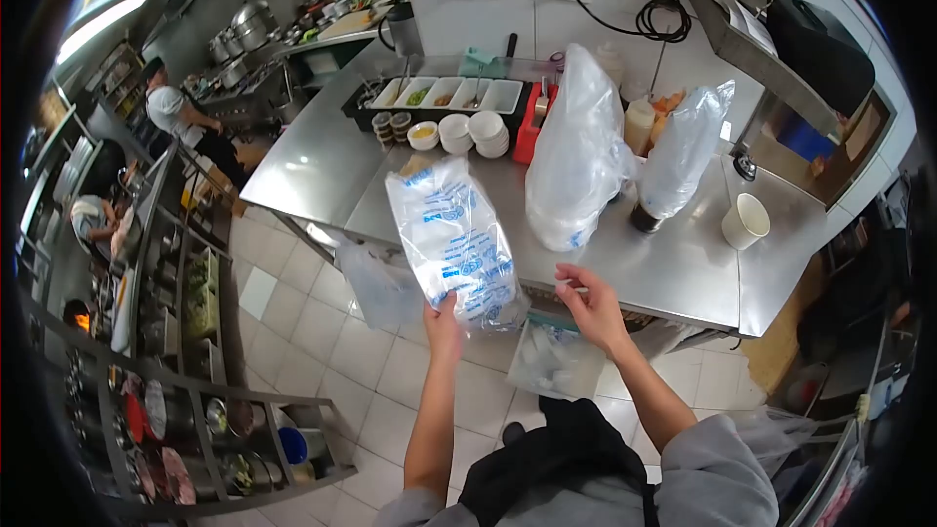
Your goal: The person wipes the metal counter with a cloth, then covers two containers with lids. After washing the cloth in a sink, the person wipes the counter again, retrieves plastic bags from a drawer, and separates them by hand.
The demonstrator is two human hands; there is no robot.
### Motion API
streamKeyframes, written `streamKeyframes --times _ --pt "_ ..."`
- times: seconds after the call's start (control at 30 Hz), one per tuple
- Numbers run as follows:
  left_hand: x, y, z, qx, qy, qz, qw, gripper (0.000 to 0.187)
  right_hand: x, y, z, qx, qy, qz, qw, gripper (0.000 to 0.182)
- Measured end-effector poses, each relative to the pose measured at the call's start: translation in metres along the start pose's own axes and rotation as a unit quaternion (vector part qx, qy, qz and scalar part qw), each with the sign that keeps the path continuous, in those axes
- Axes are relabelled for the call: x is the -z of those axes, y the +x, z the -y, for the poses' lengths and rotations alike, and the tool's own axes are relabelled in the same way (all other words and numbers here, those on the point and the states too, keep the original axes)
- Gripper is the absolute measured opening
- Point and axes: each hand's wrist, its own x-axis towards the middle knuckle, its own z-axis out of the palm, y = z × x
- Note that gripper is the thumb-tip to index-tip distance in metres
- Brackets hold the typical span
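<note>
My left hand (445,330) grips the lower end of a clear plastic package (451,234) with blue print and white contents. The package tilts over the front edge of the steel counter. To its right, my right hand (590,304) is raised with fingers apart and nothing in them. Beyond that hand, a large bulging plastic bag (578,151) stands on the counter. A second, narrower plastic sleeve (686,151) rests upright on a dark base beside it. A paper cup (746,222) stands farther right.
Stacked white bowls (488,133) and a condiment rack (439,98) line the counter (322,151) at the back. A red holder (535,125) stands beside them. Below the front edge is a translucent bin (556,356). A person (181,117) stands at the far left.
</note>
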Motion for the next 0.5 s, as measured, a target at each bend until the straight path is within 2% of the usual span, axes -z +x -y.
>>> streamKeyframes --times 0.03,0.1,0.13,0.2,0.27,0.33,0.37,0.43,0.47,0.5 --pt "-0.004 0.014 0.004 0.018 -0.018 -0.005 1.000 0.038 0.002 0.003 -0.006 0.001 0.006 -0.008 1.000 0.038" --pt "-0.018 0.032 0.015 0.038 -0.037 -0.006 0.999 0.039 0.016 0.015 -0.009 0.138 -0.065 -0.129 0.980 0.038" --pt "-0.023 0.038 0.018 0.020 -0.051 -0.004 0.998 0.040 0.026 0.025 -0.005 0.138 -0.062 -0.135 0.979 0.038" --pt "-0.042 0.063 0.022 -0.001 -0.053 0.005 0.999 0.042 0.048 0.053 0.008 0.267 -0.108 -0.303 0.909 0.041" --pt "-0.054 0.083 0.035 0.014 -0.055 -0.010 0.998 0.045 0.085 0.078 0.008 0.352 -0.182 -0.385 0.833 0.054" --pt "-0.089 0.096 0.036 0.019 -0.045 0.002 0.999 0.049 0.122 0.100 0.037 0.360 -0.186 -0.485 0.775 0.071" --pt "-0.107 0.103 0.041 0.015 -0.046 0.006 0.999 0.053 0.137 0.116 0.037 0.362 -0.193 -0.481 0.775 0.071" --pt "-0.115 0.112 0.050 0.040 -0.039 0.002 0.998 0.060 0.150 0.139 0.028 0.284 -0.165 -0.449 0.831 0.090" --pt "-0.118 0.113 0.047 0.012 -0.019 -0.019 1.000 0.061 0.158 0.149 0.001 0.190 -0.258 -0.442 0.838 0.101" --pt "-0.119 0.114 0.040 -0.021 0.003 -0.038 0.999 0.062 0.165 0.155 -0.015 0.193 -0.250 -0.430 0.846 0.101"
